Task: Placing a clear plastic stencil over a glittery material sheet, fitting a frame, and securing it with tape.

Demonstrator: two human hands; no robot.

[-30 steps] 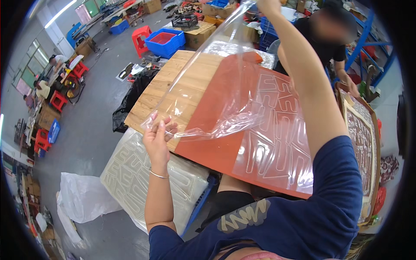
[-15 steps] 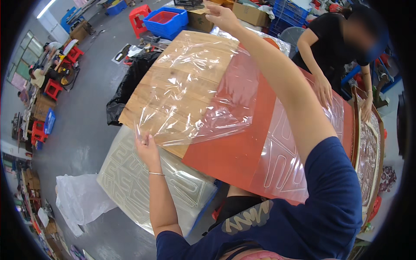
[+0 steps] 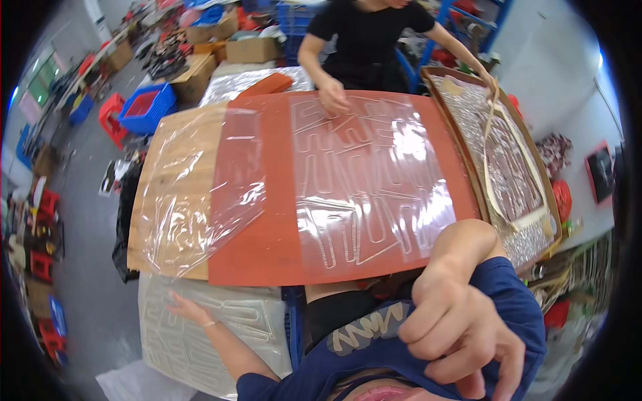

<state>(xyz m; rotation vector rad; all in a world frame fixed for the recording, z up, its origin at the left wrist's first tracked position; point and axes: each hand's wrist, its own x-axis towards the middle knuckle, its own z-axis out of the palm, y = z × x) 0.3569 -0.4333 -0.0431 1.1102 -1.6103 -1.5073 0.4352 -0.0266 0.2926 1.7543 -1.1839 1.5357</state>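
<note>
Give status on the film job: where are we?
Done: one clear film sheet lies loose over the wooden board and the orange mat's edge. In hand: left hand rests on the pale embossed sheet below; right hand is raised, empty. Left: film looks wrinkled, unsmoothed.

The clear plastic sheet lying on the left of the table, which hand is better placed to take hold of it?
Probably the left hand: it is low beside the plastic sheet, just below its near edge. The right hand is pulled back against the chest, touching the blue shirt.

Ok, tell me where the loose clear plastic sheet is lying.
In the head view, the clear plastic sheet lies left of centre, draped across the wooden board and the left edge of the orange mat.
</note>
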